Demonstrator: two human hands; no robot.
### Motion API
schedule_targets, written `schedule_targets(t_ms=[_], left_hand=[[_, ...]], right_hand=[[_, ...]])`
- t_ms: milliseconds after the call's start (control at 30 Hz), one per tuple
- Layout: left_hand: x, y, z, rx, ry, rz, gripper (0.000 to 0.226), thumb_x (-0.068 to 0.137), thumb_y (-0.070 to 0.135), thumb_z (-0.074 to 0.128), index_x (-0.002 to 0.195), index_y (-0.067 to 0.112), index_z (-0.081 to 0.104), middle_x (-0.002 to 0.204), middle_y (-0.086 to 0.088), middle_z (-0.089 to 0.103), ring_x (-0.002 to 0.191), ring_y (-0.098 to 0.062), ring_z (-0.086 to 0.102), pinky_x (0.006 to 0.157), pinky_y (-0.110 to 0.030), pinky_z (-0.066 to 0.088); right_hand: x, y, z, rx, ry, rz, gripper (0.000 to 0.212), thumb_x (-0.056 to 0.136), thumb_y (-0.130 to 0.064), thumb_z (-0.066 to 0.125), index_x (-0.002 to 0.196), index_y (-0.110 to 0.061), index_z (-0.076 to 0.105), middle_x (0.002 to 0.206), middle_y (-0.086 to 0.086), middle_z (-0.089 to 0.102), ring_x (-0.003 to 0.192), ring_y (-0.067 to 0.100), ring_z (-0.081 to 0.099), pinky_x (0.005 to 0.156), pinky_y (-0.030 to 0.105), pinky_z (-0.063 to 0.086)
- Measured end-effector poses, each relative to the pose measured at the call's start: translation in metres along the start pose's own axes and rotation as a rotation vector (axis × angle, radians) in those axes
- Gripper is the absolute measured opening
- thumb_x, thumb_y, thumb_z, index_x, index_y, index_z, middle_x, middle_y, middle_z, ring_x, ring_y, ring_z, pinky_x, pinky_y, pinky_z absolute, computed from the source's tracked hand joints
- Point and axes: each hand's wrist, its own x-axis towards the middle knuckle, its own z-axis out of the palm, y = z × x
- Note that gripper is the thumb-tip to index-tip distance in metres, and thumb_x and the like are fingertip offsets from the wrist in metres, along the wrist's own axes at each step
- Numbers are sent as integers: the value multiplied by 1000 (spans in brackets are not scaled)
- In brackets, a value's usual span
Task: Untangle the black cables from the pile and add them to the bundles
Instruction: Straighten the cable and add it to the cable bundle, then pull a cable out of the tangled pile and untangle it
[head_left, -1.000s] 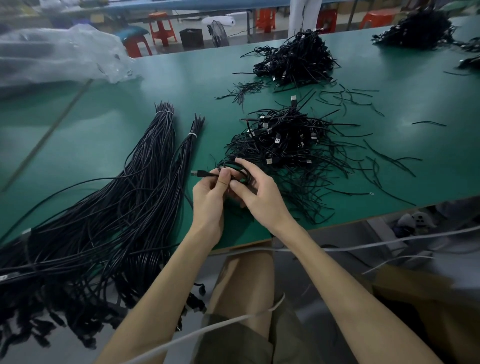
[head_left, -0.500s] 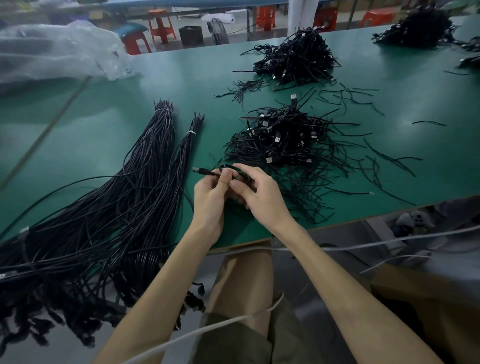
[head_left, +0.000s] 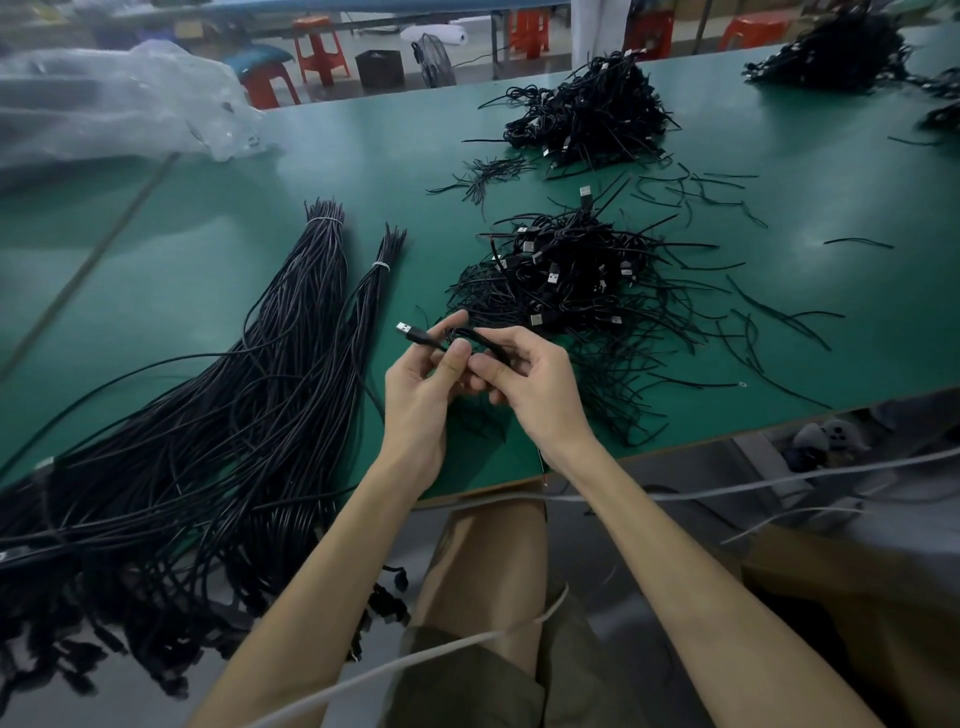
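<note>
Seen from the head camera, both hands meet just above the near edge of the green table (head_left: 218, 234). The left hand (head_left: 421, 384) pinches a black cable (head_left: 478, 338) between thumb and fingers, right behind its USB plug (head_left: 408, 331), which sticks out to the left. The right hand (head_left: 535, 384), touching the left, curls its fingers round the cable's small loop.

Just beyond the hands lies the pile (head_left: 566, 275), a black tangle dotted with silver plugs; any print on them is too small to read. Short black strands (head_left: 769, 306) are scattered to its right.

Left of the hands the bundles fan out across the table and hang over its near edge. The large bundle (head_left: 291, 322) is bound near its far tip by a white tie (head_left: 324, 221). The slim bundle (head_left: 371, 296) beside it has a white tie of its own.

A second heap (head_left: 592, 109) sits farther back, a clear plastic bag (head_left: 114, 104) lies at far left, and red stools (head_left: 319, 47) stand behind the table.
</note>
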Motion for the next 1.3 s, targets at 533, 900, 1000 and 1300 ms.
schedule_targets(t_ms=[533,900,1000,1300], left_hand=[[0,-2,-1,158,141,31,8,105,5,53,105,4,62,81,-8,58,69,-18,56,66,-34,53],[1,-3,-1,210,215,28,22,105,2,51,94,17,62,81,-3,58,73,-18,54,70,-33,49],[0,2,-1,295,233,41,23,106,4,51,92,19,61,83,-1,59,75,-16,58,73,-36,51],[22,46,-23,788,-85,71,16,103,10,59,88,13,64,72,-3,63,66,-19,58,68,-34,50]], right_hand=[[-3,-5,8,-357,-52,-60,38,102,-18,62,139,-8,61,116,6,64,83,10,63,81,20,50],[-13,-2,20,-825,-109,-119,24,111,-28,38,117,-9,51,111,5,54,83,26,57,64,39,39],[-13,-3,20,-868,-158,-136,30,112,-31,32,129,-10,46,124,7,53,90,29,59,64,37,37],[-15,-15,18,-972,-221,-227,45,106,-12,49,149,-5,36,135,11,48,109,33,58,76,38,50]])
